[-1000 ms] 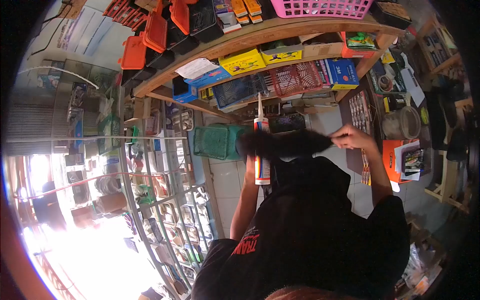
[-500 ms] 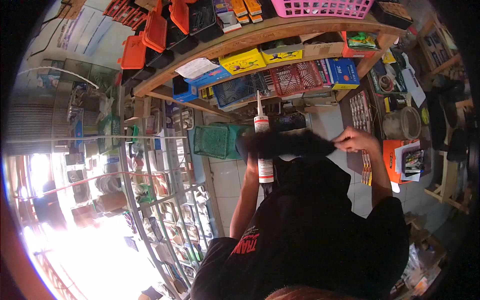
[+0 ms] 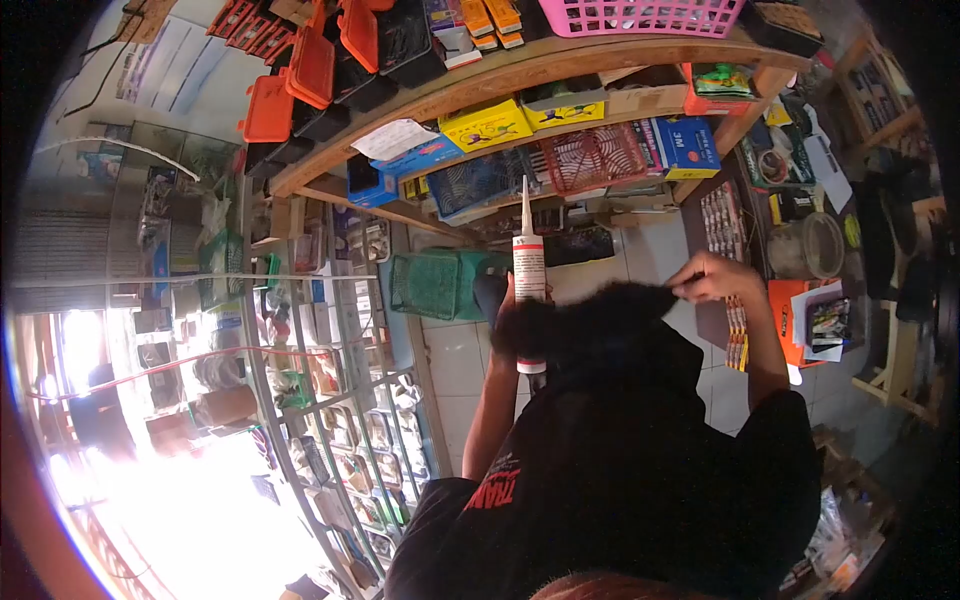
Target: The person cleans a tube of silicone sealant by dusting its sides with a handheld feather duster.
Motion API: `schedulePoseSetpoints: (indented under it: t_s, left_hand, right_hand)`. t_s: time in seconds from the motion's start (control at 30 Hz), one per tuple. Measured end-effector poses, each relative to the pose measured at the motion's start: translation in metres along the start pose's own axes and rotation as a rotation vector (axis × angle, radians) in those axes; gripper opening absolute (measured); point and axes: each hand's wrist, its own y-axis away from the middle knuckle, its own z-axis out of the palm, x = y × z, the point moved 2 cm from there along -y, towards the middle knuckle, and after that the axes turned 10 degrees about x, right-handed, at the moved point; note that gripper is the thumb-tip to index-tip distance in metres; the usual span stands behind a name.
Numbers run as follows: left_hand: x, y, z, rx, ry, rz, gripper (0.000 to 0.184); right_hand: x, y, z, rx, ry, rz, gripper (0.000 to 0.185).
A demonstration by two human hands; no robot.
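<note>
A white sealant tube (image 3: 530, 272) with a long pointed nozzle stands upright in front of my body, its printed text side showing. My left hand (image 3: 508, 305) is wrapped round the tube from the left, partly hidden. A dark fluffy cloth or duster (image 3: 605, 312) lies across the lower part of the tube. At its right end, my right hand (image 3: 706, 277) pinches it between closed fingers.
Wooden shelves (image 3: 560, 55) ahead carry boxes, a pink basket (image 3: 645, 17) and orange-lidded bins (image 3: 268, 108). A green basket (image 3: 425, 284) stands left of the tube. At right are a tub (image 3: 806, 248) and an orange box (image 3: 785, 320).
The tube has turned from its coloured stripes to its text side and shifted slightly right. The dark fluffy thing has slid lower across it, uncovering more of its upper part.
</note>
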Motion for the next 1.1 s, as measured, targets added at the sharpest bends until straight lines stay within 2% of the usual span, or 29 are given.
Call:
schedulePoseSetpoints:
  t_s: [0.07, 0.1, 0.2, 0.27, 0.3, 0.33, 0.37, 0.43, 0.47, 0.53, 0.57, 0.63, 0.67, 0.7, 0.77, 0.8, 0.83, 0.93, 0.97, 1.03, 1.1]
  left_hand:
    - [-0.002, 0.001, 0.002, -0.061, -0.062, 0.082, 0.061]
    - [-0.003, 0.003, 0.005, -0.092, -0.094, 0.125, 0.064]
    - [-0.005, -0.008, -0.014, -0.151, -0.116, 0.112, 0.063]
    - [-0.005, 0.023, 0.037, 0.143, -0.096, 0.166, 0.061]
    - [-0.001, 0.01, 0.017, -0.144, -0.063, 0.081, 0.06]
    - [-0.001, -0.005, -0.006, -0.096, -0.033, 0.1, 0.058]
    - [-0.002, -0.018, -0.026, -0.047, -0.002, 0.122, 0.057]
    - [-0.003, -0.012, -0.012, -0.137, -0.009, 0.141, 0.051]
    - [-0.004, -0.005, -0.004, -0.277, -0.049, 0.138, 0.048]
    - [-0.004, 0.008, 0.015, -0.071, -0.166, 0.216, 0.05]
    - [-0.002, 0.021, 0.03, 0.124, -0.851, 0.427, 0.051]
    - [-0.002, 0.007, 0.009, 0.074, -0.606, 0.329, 0.049]
    - [-0.002, 0.0, -0.002, 0.056, -0.485, 0.278, 0.049]
    - [-0.003, 0.006, 0.0, -0.056, -0.599, 0.432, 0.047]
    - [-0.006, 0.005, -0.01, -0.146, -0.526, 0.514, 0.047]
    - [-0.007, 0.003, -0.008, -0.12, -0.341, 0.442, 0.049]
    - [-0.006, -0.005, -0.007, -0.03, -0.14, 0.147, 0.049]
    - [-0.009, 0.0, 0.007, -0.237, -0.068, 0.232, 0.049]
    - [-0.012, 0.009, 0.024, -0.147, -0.14, 0.329, 0.055]
    - [-0.01, -0.01, 0.007, -0.26, -0.037, 0.199, 0.063]
    - [-0.003, -0.02, -0.02, -0.207, -0.533, 0.374, 0.062]
  right_hand:
    - [0.0, -0.001, -0.004, 0.141, -0.19, -0.035, 0.021]
    - [-0.009, 0.001, -0.001, 0.278, -0.213, 0.036, 0.019]
    - [0.003, 0.005, -0.008, 0.068, -0.198, 0.102, 0.02]
    - [-0.003, 0.007, -0.003, 0.003, -0.1, 0.084, 0.021]
    - [-0.008, 0.01, 0.0, -0.029, -0.05, 0.077, 0.021]
    - [-0.01, 0.012, 0.001, -0.063, 0.003, 0.071, 0.022]
    - [0.003, 0.007, -0.002, 0.012, -0.02, 0.06, 0.025]
    - [0.009, 0.001, -0.004, 0.162, -0.169, 0.028, 0.025]
    - [0.011, -0.001, -0.006, 0.236, -0.242, 0.011, 0.026]
    - [0.015, 0.001, -0.008, 0.092, -0.135, 0.063, 0.028]
    - [0.011, 0.003, -0.006, 0.024, -0.06, 0.081, 0.028]
    - [0.0, 0.007, 0.0, -0.072, 0.09, 0.066, 0.03]
    - [-0.001, 0.006, 0.0, -0.021, 0.053, 0.063, 0.029]
    - [-0.002, 0.007, 0.001, 0.029, 0.016, 0.06, 0.029]
    - [0.0, 0.007, 0.001, 0.123, -0.088, 0.045, 0.029]
    - [0.003, 0.006, 0.001, 0.166, -0.153, 0.033, 0.028]
    - [0.006, 0.004, 0.0, 0.208, -0.219, 0.02, 0.028]
    - [0.009, 0.0, -0.001, -0.052, -0.059, 0.074, 0.029]
    - [0.008, 0.001, -0.001, -0.026, -0.025, 0.057, 0.028]
    - [0.004, 0.005, 0.005, 0.03, 0.038, 0.025, 0.027]
    - [0.005, 0.004, 0.006, 0.149, -0.079, -0.026, 0.025]
